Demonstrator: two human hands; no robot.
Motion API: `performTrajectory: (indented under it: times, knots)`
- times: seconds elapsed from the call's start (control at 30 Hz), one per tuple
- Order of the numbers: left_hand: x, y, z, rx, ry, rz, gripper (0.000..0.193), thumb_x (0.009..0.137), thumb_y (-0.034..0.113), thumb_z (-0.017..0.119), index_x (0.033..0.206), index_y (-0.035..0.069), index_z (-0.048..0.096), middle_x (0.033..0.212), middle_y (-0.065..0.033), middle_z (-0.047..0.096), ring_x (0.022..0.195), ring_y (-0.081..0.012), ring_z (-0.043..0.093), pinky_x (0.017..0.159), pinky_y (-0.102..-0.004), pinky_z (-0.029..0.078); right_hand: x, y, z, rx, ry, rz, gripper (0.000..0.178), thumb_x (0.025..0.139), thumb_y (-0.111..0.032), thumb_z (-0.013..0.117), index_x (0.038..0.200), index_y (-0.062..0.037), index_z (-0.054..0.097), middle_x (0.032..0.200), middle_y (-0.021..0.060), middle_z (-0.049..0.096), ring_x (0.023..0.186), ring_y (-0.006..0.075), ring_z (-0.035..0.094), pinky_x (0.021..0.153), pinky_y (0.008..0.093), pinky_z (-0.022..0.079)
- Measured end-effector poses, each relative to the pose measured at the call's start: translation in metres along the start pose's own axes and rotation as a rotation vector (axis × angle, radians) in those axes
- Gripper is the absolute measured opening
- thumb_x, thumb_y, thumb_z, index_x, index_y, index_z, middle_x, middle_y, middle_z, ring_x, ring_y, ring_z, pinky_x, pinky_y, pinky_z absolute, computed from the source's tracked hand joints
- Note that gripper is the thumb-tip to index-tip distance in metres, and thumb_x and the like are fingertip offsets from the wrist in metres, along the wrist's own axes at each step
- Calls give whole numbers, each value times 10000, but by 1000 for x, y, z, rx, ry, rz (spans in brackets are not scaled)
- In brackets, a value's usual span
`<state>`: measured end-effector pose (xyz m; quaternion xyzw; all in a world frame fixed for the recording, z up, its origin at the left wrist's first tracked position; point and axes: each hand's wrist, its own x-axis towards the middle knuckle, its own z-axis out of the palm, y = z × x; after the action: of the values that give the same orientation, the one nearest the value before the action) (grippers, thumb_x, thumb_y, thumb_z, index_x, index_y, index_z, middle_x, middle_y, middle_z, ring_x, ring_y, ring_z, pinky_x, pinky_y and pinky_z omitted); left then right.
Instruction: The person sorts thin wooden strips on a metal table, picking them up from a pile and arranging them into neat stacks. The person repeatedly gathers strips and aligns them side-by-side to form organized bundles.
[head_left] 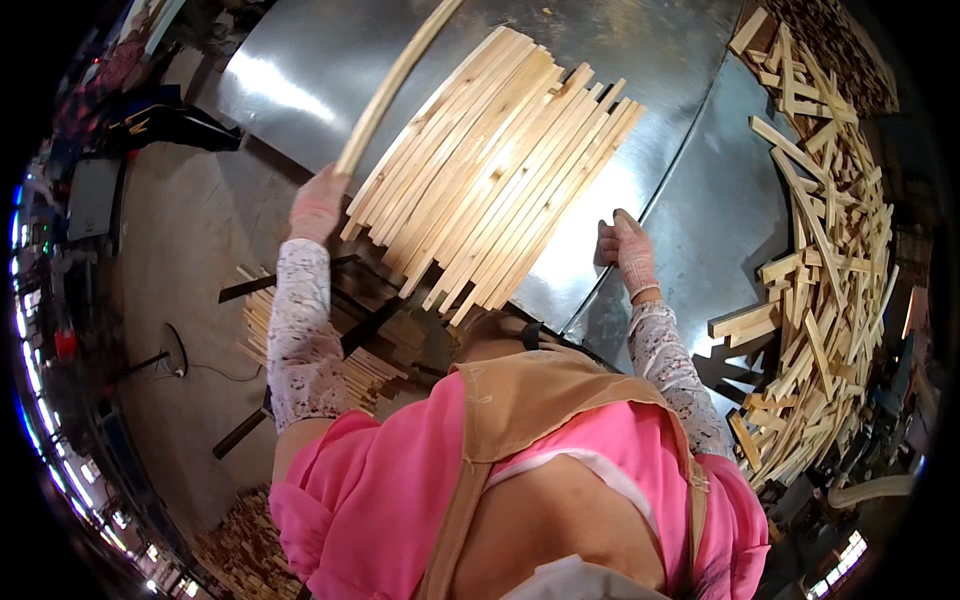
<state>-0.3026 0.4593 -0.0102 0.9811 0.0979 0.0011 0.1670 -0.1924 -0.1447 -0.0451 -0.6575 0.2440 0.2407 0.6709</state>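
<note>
My left hand (318,205), in a pale pinkish glove, is closed round the near end of a long wooden strip (392,88). The strip slants up past the top of the view, left of a row of strips. That row of pale wooden strips (495,165) lies side by side on the metal table (640,50), its near ends uneven and jutting past the front edge. My right hand (630,250), gloved with dark fingertips, is over the table right of the row, apart from it. Its fingers are curled, and no strip shows in them.
A large heap of loose wooden pieces (815,290) covers the right side of the table. Below the front edge, at left, more strips (370,385) are stacked beside dark metal bars (240,432). Another wood pile (245,540) is at lower left. A seam (680,150) crosses the tabletop.
</note>
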Motion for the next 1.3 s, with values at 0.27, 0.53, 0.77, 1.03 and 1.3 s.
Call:
performTrajectory:
  times: [0.27, 0.53, 0.77, 1.03, 1.3]
  knots:
    - [-31, -61, 63, 137, -191, 129, 505, 1119, 328, 492, 1511, 29, 599, 1511, -215, 615, 1461, -373, 519, 1230, -460, 401, -14, -47, -58, -773, -116, -313, 428, 1040, -369, 630, 1320, -51, 689, 1231, 195, 679, 1061, 388, 674, 975, 448, 543]
    - [-47, 103, 34, 133, 81, -264, 632, 1134, 472, 466, 1528, -9, 579, 1539, -275, 565, 1468, -447, 484, 1231, -513, 383, 77, -201, -384, -1351, 876, -673, 700, 929, -418, 708, 1526, -100, 533, 1350, 198, 701, 1261, 419, 637, 1069, 496, 522]
    - [22, 432, 95, -60, -63, 52, 534, 1052, 281, 583, 1452, -70, 604, 1539, -283, 561, 1469, -462, 490, 1238, -518, 388, 92, -239, -535, -1688, 722, -101, 534, 924, -360, 771, 1358, -124, 569, 1360, 157, 669, 1202, 381, 667, 1002, 499, 551]
    - [241, 739, 262, -153, -21, 686, 689, 946, 324, 740, 1540, 32, 547, 1591, -232, 514, 1448, -422, 497, 1226, -502, 391, -5, -350, -545, -1510, 868, -656, 480, 965, -375, 732, 1299, -65, 579, 987, 194, 728, 904, 409, 738, 807, 520, 601]
    - [338, 885, 341, 137, -53, 622, 844, 930, 498, 740, 1625, 110, 460, 1636, -182, 448, 1502, -363, 422, 1233, -442, 378, 34, -322, -686, -985, 952, 22, 878, 930, -342, 775, 1635, -58, 336, 1301, 276, 727, 1198, 421, 720, 1055, 467, 557]
